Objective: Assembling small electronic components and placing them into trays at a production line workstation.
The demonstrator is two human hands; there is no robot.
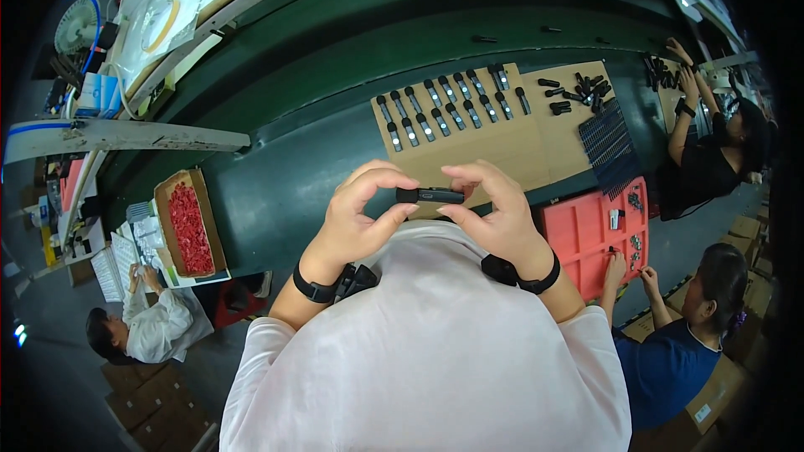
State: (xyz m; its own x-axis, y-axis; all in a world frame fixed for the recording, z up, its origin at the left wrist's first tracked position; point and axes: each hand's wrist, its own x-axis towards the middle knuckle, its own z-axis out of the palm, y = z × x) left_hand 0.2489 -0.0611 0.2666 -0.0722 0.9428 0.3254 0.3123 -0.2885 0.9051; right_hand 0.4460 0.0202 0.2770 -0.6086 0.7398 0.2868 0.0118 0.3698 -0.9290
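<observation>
Between my hands is a small black clip-on microphone (431, 195), held level, with its rounded dark tip to the left and a small port in its side. My left hand (356, 213) pinches the tip end between thumb and index finger. At the other end, my right hand (502, 209) grips it the same way. Beyond them a cardboard sheet (469, 157) lies on the green bench, with similar microphones (456, 115) set out in two rows, pale sides showing. On the cardboard to the right is a loose heap of black microphones (593, 90).
A dark slotted mat (609, 146) overlaps the right cardboard. Near it is a red tray (578, 230), where a co-worker in blue (678, 368) has both hands. An open box of small red parts (191, 230) stands left. Other people sit at far left and far right.
</observation>
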